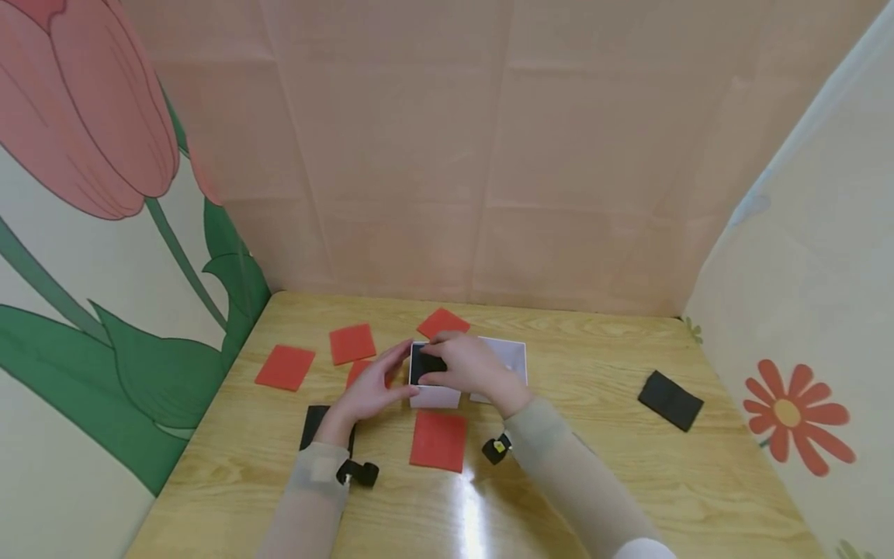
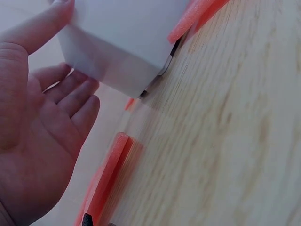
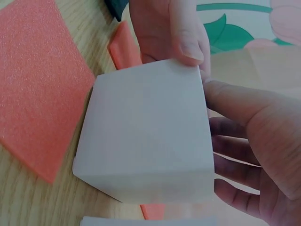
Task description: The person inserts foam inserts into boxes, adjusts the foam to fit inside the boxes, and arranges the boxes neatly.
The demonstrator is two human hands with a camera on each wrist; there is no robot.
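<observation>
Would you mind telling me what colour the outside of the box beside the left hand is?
White; the box shows best in the right wrist view.

Head view looks forward and down from above, while close wrist views share the white box (image 3: 146, 122)

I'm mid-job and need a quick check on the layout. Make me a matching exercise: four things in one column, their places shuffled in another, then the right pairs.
Things
1. Left hand
2. Right hand
3. Red square nearest the person
4. Black rectangle lying fully in view on the wood

Places
A. Far off to the right, beyond the right arm
B. At the left side of the white box
C. Just in front of the white box
D. Over the white box's open top

Pairs: 1-B, 2-D, 3-C, 4-A
</observation>
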